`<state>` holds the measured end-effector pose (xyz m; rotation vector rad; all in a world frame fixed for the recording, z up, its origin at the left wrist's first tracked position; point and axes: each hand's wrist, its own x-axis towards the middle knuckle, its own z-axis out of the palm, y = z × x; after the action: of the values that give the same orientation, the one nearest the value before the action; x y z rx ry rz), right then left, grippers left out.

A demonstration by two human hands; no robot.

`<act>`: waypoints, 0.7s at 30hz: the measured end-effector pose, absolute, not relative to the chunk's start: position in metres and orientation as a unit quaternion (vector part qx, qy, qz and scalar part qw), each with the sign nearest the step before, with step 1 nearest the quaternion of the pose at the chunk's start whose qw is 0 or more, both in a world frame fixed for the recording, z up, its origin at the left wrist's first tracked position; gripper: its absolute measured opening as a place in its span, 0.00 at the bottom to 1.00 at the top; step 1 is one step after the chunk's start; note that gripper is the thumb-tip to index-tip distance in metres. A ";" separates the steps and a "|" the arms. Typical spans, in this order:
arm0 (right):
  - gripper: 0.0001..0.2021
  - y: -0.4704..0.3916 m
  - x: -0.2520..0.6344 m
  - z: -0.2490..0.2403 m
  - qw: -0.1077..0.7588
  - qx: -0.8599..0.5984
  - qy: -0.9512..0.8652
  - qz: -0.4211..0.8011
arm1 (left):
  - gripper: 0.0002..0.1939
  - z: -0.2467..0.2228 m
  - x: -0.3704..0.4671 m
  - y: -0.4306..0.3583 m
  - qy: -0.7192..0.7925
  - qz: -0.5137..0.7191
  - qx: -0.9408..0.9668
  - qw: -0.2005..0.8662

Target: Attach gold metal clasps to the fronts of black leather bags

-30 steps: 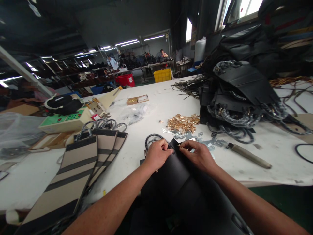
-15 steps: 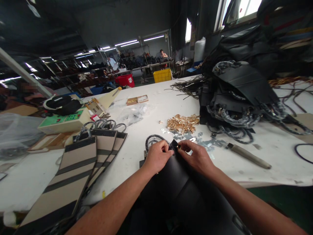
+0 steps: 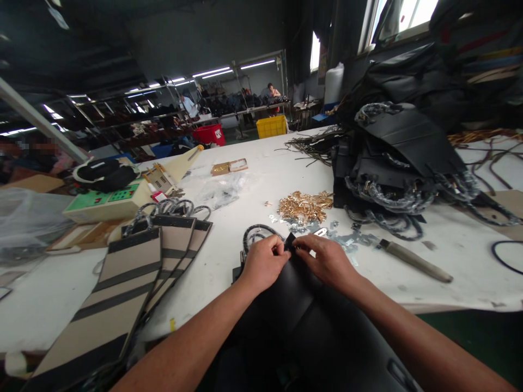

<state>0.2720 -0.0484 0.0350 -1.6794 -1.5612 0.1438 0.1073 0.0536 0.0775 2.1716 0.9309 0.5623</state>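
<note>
A black leather-like piece (image 3: 302, 316) lies under my forearms and rises to the table's near edge. My left hand (image 3: 265, 260) pinches its upper edge, beside a small raised black tab (image 3: 290, 240). My right hand (image 3: 324, 258) is closed at the tab's other side, thumb and forefinger together; whatever they hold is too small and hidden to make out. A wrapped black handle (image 3: 257, 228) curves up behind my left hand. Just beyond both hands lies a heap of gold-coloured metal pieces (image 3: 304, 207), with flat grey metal plates (image 3: 353, 239) scattered beside it.
A grey-handled tool (image 3: 417, 260) lies right on the white table (image 3: 261, 169). Black bag parts (image 3: 400, 147) pile up behind it. Striped beige panels (image 3: 122, 272) and a green-topped machine (image 3: 106, 198) stand left. Two people are in the far background.
My right hand has moved slightly left, closer to my left hand at the tab. The small gold piece earlier visible at its fingertips is now hidden.
</note>
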 end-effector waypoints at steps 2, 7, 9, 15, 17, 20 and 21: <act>0.09 -0.047 0.270 0.033 0.382 -0.671 -0.635 0.032 | 0.12 0.076 0.107 0.055 0.355 0.217 0.840 0.349; 0.11 -0.045 0.269 0.029 0.448 -0.636 -0.624 0.077 | 0.14 0.072 0.104 0.058 0.375 0.223 0.812 0.387; 0.10 -0.045 0.268 0.026 0.498 -0.617 -0.601 0.099 | 0.16 0.070 0.103 0.061 0.381 0.220 0.797 0.414; 0.10 -0.048 0.265 0.018 0.522 -0.612 -0.589 0.086 | 0.17 0.075 0.104 0.062 0.380 0.210 0.768 0.472; 0.10 -0.048 0.265 0.018 0.527 -0.609 -0.585 0.094 | 0.18 0.078 0.104 0.060 0.395 0.203 0.742 0.503; 0.11 -0.049 0.266 0.018 0.529 -0.618 -0.571 0.108 | 0.19 0.079 0.101 0.056 0.414 0.196 0.686 0.565; 0.11 -0.050 0.266 0.019 0.526 -0.625 -0.567 0.109 | 0.19 0.078 0.100 0.055 0.417 0.196 0.671 0.581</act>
<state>0.2657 -0.0495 0.0187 -1.4932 -1.3548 0.2596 0.1005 0.0552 0.0784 1.5683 0.9749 0.4582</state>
